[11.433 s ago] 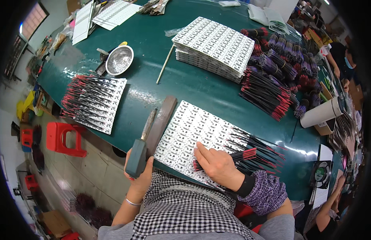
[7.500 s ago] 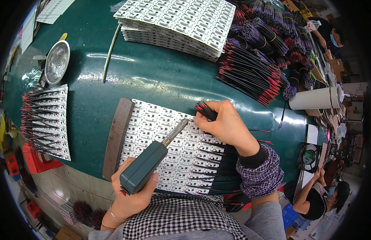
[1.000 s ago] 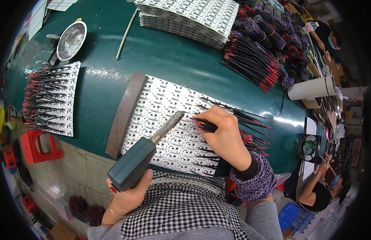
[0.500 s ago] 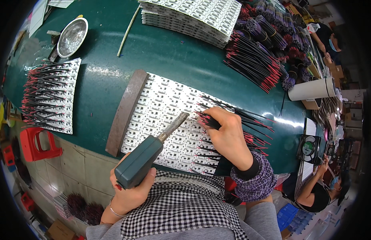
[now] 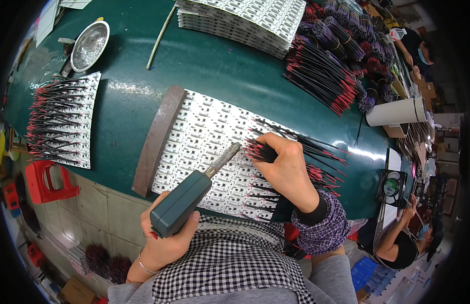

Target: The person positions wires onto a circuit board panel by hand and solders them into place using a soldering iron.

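Note:
My left hand (image 5: 166, 245) is wrapped round the dark green body of a soldering gun (image 5: 180, 203), whose metal tip points up and right over a white sheet of small circuit boards (image 5: 207, 137). In my right hand (image 5: 291, 172) is a bunch of black wires (image 5: 260, 150) with red ends, pinched close to the soldering tip. Along the sheet's right side lie more black wires (image 5: 263, 195) with red ends, some with one end on the boards. A brown bar (image 5: 159, 141) rests along the sheet's left edge. Whether the tip touches a wire I cannot tell.
A second board sheet (image 5: 84, 131) covered with wires lies at the left. Behind it is a metal bowl (image 5: 90, 46). At the back are stacked board sheets (image 5: 240, 23) and wire bundles (image 5: 321, 76). A white roll (image 5: 395, 112) and a small fan (image 5: 390, 187) are on the right, near a co-worker (image 5: 397, 248).
The soldering gun has shifted slightly right in the picture, its tip nearer the wire ends. My right hand, with the wires, has moved a little left.

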Demonstrator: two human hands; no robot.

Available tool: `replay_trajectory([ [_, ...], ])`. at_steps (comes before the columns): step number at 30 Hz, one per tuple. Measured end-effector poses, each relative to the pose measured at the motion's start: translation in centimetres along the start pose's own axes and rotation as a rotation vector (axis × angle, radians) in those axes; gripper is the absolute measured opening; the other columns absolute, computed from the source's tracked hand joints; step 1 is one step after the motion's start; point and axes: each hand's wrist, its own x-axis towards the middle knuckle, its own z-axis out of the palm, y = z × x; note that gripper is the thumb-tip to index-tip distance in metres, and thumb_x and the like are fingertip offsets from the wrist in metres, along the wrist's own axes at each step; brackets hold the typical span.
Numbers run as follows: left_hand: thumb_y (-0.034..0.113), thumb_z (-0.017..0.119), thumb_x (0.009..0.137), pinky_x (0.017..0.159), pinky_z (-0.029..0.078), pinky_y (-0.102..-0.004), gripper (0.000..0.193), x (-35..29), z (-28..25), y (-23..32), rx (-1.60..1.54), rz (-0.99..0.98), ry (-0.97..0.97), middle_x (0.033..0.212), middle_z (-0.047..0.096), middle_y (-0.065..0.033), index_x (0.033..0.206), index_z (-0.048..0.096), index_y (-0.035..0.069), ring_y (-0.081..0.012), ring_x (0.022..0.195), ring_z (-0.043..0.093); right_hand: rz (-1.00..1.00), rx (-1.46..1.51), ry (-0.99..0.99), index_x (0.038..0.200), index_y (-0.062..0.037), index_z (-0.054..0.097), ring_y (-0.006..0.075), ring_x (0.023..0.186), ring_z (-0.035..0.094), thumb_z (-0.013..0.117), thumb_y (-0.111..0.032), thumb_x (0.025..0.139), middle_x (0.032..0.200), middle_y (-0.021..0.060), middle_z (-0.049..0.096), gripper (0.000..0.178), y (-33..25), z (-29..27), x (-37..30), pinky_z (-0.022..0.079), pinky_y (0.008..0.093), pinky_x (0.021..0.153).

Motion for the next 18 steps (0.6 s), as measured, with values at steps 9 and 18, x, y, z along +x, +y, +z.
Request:
replay_trajectory([
  [9,-0.001,0.076,0.081,0.061,0.048,-0.0295,0.018,0.3,0.06,0.63,0.044,-0.041,-0.038,0.089,0.067,-0.0117,0.098,0.071,-0.005,-0.0165,0.072,0.063,-0.01,-0.036,0.013,0.094,0.0033,0.069,0.0381,0.074,0.07,0.077,-0.001,0.071,0.08,0.0206,0.07,0.025,0.11,0.32,0.05,0.053,0.0429,0.064],
  [18,-0.002,0.076,0.078,0.057,0.047,-0.03,0.016,0.04,-0.39,0.87,0.092,-0.069,-0.048,0.085,0.067,-0.0127,0.093,0.071,-0.005,-0.019,0.067,0.062,-0.001,-0.033,0.018,0.094,0.0028,0.069,0.0374,0.073,0.071,0.077,-0.001,0.071,0.079,0.0205,0.07,0.024,0.07,0.3,0.07,0.053,0.0422,0.065],
])
